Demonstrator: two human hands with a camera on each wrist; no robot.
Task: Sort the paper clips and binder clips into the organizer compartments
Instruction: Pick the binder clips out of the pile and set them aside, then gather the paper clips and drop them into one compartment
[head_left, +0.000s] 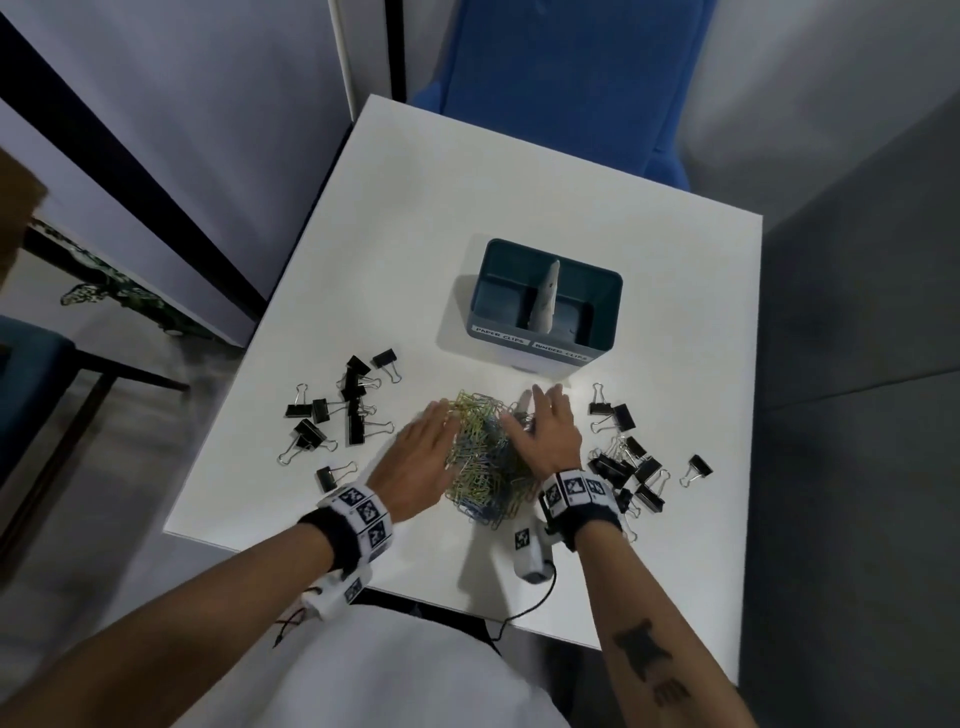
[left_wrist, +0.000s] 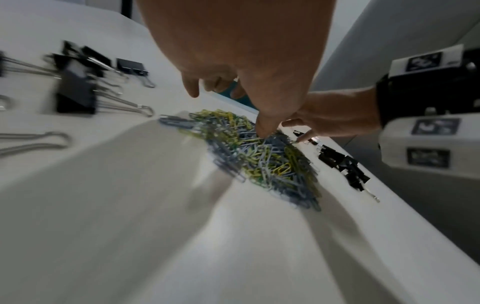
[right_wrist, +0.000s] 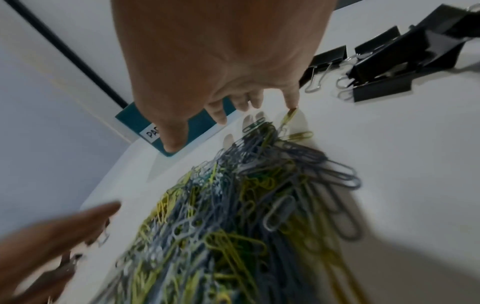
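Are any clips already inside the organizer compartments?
No: in the head view both compartments of the organizer look empty, while the paper clips and binder clips all lie on the table.

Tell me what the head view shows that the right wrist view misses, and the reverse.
Head only: the whole organizer, both compartments looking empty, "PAPER CLIPS" and "BINDER CLIPS" labels, a pale divider; binder clips scattered on both sides. Right wrist only: close detail of single clips, and a fingertip touching a stray yellow clip. Both: the paper clip pile between the left hand and right hand, both open.
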